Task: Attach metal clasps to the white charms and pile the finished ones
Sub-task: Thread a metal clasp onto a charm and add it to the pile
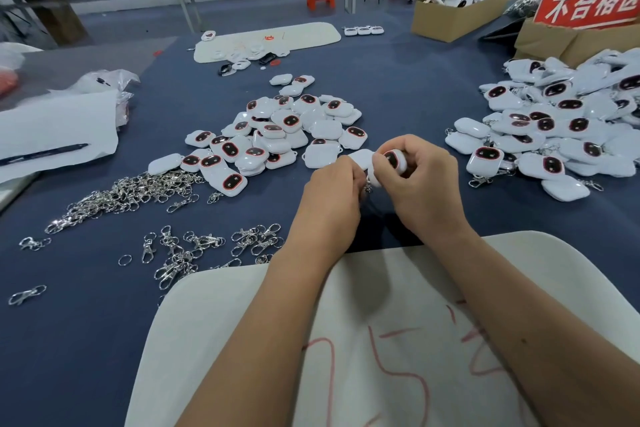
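My right hand (420, 180) grips a white charm (394, 160) with a dark, red-rimmed oval face, held just above the blue table. My left hand (334, 189) pinches a small metal clasp (366, 188) against the charm's lower edge; most of the clasp is hidden by the fingers. A heap of bare white charms (277, 130) lies beyond my hands at centre. Loose metal clasps (128, 192) are spread at the left, with more clasps (207, 246) nearer to me. At the right sits a pile of charms with clasps attached (554, 128).
A white foam pad (519, 288) with red marks lies under my forearms. White paper with a black pen (45, 153) rests at the left. Cardboard boxes (453, 15) and a red sign (588, 3) stand at the back right, and another white pad (311, 35) lies far ahead.
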Tool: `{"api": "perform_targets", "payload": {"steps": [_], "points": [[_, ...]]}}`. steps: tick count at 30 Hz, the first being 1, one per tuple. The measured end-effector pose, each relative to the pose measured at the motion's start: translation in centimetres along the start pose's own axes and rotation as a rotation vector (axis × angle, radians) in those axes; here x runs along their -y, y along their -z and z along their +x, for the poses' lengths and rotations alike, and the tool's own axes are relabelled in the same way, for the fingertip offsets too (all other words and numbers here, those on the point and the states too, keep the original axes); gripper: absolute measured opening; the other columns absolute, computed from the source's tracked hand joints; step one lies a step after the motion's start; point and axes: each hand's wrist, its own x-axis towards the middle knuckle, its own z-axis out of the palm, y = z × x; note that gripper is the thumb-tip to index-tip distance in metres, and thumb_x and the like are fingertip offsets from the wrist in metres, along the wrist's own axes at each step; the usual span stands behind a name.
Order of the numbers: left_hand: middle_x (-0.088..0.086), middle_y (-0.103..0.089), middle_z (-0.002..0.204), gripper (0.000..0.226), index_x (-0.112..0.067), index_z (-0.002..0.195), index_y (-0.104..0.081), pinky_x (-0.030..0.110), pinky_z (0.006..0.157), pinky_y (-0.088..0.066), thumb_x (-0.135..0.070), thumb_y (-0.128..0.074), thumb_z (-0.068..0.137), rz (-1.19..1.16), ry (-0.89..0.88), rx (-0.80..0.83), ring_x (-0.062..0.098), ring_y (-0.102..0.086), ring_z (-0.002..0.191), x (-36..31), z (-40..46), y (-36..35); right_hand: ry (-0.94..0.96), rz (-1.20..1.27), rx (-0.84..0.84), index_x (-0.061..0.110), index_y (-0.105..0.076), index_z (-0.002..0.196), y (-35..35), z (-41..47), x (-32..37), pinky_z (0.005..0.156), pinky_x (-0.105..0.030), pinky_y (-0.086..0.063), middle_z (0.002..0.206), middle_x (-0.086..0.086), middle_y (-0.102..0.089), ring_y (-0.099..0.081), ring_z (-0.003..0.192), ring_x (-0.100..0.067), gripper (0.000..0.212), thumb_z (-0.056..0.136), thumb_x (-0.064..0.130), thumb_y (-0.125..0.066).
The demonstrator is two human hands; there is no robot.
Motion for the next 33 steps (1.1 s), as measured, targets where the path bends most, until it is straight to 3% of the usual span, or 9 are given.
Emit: {"api": "perform_targets", "payload": {"steps": [5,14,20,24,30,33], "points": [[0.006,-0.059,0.094,0.013,-0.008,0.089,-0.054,0.051,0.078,-0.046,0.0,-0.047,0.095,-0.081,-0.164,-0.117,0.028,-0.054,0.087,-0.2,-0.3,0.0,-0.146,0.179,0.017,0.017,-0.072,0.08,0.2,0.4,-0.7,0.063,-0.032,-0.05,0.064,0.01,-0.065,-0.058,0.058,-0.011,0.01,0.088,0.022,-0.07],[-0.001,-0.068,0.089,0.008,-0.01,0.095,-0.069,0.043,0.08,-0.054,-0.004,-0.07,0.09,-0.113,-0.234,-0.154,0.017,-0.065,0.085,0.4,0.2,0.0,-0.274,0.356,0.013,0.012,-0.072,0.083,0.2,0.5,-0.9,0.055,-0.031,-0.045,0.058,0.003,-0.061,-0.051,0.049,-0.012,0.013,0.087,0.025,-0.07],[-0.006,-0.073,0.084,0.012,-0.011,0.088,-0.074,0.043,0.08,-0.057,-0.001,-0.068,0.089,-0.132,-0.228,-0.184,0.013,-0.069,0.083,0.9,0.5,0.3,-0.212,0.294,0.035,0.015,-0.071,0.081,0.2,0.3,-0.8,0.054,-0.031,-0.046,0.058,0.005,-0.062,-0.052,0.05,-0.013,0.011,0.088,0.023,-0.07],[-0.011,-0.072,0.078,0.012,-0.014,0.085,-0.073,0.035,0.077,-0.057,-0.002,-0.073,0.085,-0.193,-0.204,-0.172,0.007,-0.069,0.077,1.0,0.3,0.7,-0.159,0.22,0.031,0.019,-0.071,0.079,0.2,0.3,-0.7,0.057,-0.032,-0.048,0.058,0.009,-0.062,-0.054,0.053,-0.011,0.011,0.089,0.022,-0.07],[-0.01,-0.067,0.068,0.014,-0.017,0.076,-0.069,0.036,0.067,-0.054,-0.006,-0.075,0.082,-0.154,-0.225,-0.154,0.011,-0.063,0.066,1.2,0.4,1.0,-0.141,0.165,0.031,0.014,-0.071,0.08,0.3,0.1,-0.2,0.061,-0.041,-0.054,0.059,0.007,-0.062,-0.056,0.055,-0.015,0.011,0.091,0.017,-0.072],[-0.008,-0.067,0.066,0.018,-0.016,0.073,-0.068,0.04,0.065,-0.051,-0.001,-0.072,0.081,-0.084,-0.254,-0.125,0.013,-0.061,0.064,1.4,0.4,1.1,-0.08,0.11,0.041,0.014,-0.069,0.08,0.3,-0.2,0.0,0.06,-0.032,-0.052,0.063,0.005,-0.066,-0.06,0.058,-0.015,0.01,0.09,0.014,-0.073]]}}
